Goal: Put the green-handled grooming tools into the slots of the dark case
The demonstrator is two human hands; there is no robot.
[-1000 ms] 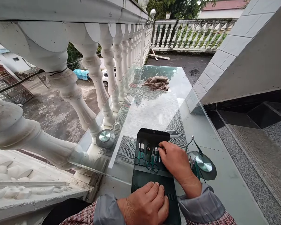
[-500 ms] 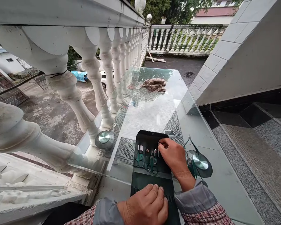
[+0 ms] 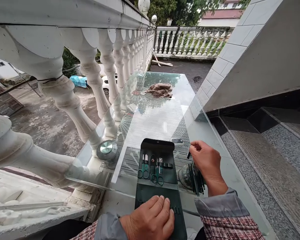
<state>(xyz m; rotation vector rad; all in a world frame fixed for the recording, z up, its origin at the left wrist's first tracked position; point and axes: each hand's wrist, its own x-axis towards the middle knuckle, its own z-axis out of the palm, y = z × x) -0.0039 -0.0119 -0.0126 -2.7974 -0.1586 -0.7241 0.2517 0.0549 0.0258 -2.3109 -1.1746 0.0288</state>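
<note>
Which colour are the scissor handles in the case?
The scissor handles are green, best seen in the head view.

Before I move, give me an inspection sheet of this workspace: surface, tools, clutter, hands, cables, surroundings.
Surface: glass tabletop, see-through, with reflections.
Tools: open case with green-handled tools under its loops; dark slender pieces to its right, details unclear.
Clutter: crumpled brown cloth toward the far end; dark oval object just past the case.
Left hand: rests on the case's near flap.
Right hand: pinches a small dark item, right of the case.
Cables: dark cable-like line by the left balusters.
Surroundings: white balusters left, stone steps right.
</note>
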